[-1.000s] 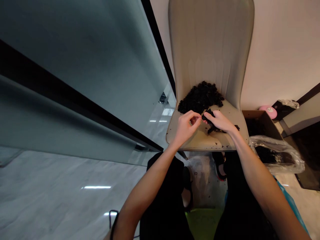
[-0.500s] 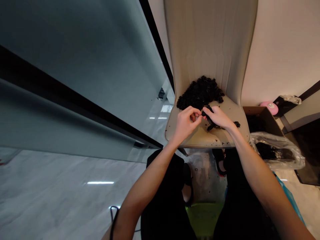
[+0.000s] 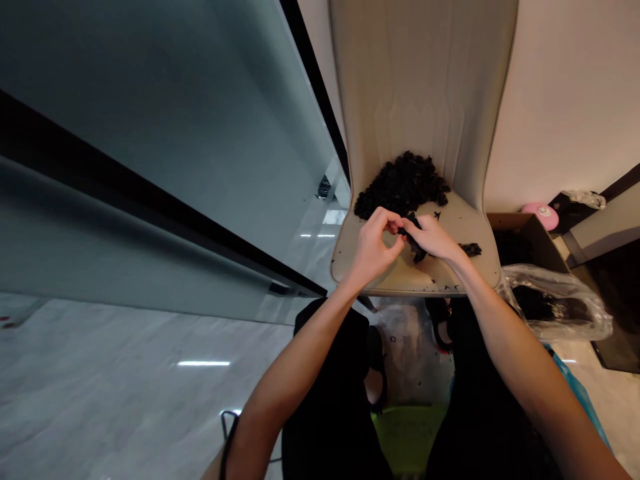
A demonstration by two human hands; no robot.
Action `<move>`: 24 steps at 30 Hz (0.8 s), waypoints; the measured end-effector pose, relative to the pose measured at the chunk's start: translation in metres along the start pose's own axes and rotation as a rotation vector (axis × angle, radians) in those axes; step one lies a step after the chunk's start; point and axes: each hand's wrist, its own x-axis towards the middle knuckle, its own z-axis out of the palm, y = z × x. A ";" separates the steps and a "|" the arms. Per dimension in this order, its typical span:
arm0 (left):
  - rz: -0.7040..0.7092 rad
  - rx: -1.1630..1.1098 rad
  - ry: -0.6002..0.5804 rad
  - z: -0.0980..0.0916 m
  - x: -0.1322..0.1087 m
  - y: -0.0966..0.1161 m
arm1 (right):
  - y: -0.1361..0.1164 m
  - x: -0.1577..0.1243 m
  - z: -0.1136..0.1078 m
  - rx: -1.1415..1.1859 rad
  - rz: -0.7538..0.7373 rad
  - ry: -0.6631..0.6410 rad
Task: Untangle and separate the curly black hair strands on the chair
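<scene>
Head cam: R hand (image 3: pixel 431 239) pinches a dark dried piece (image 3: pixel 414 245) btw thumb & fingers, narrow grip, w/ the piece hanging twd the seat. L hand (image 3: pixel 373 248) is curled, fingertips (image 3: pixel 397 227) right at the piece's upper end; can't tell if they're clamping it or only touching. Hands almost touch, just in front of a dark heap (image 3: pixel 403 187) piled where the beige chair seat (image 3: pixel 400 280) meets the backrest (image 3: pixel 415 87). Loose dark strip (image 3: pixel 471 249) lies on the seat to the R, crumbs (image 3: pixel 444 287) near the front edge. Further R: cardboard box (image 3: pixel 530 243), and a clear plastic bag (image 3: pixel 555 303) w/ more dark stuff in it.

Risks: piece looks brittle, so too hard a pinch or twist could snap it & shed more bits. If L isn't really holding, the piece could swing or slip from R. Crumbs near the edge could get brushed off onto the floor by a wrist or forearm. Knuckles are close to the heap, so a careless move could spill it across the seat. R elbow swinging out could catch the bag.
</scene>
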 end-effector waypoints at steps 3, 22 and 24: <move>0.012 0.009 -0.026 -0.001 0.001 -0.002 | -0.001 -0.001 0.000 0.023 -0.001 -0.046; -0.007 0.006 -0.039 -0.004 0.001 -0.003 | -0.002 -0.005 0.006 -0.018 0.042 -0.011; 0.004 0.008 -0.039 -0.004 0.001 -0.003 | -0.002 -0.006 0.008 -0.022 0.031 0.015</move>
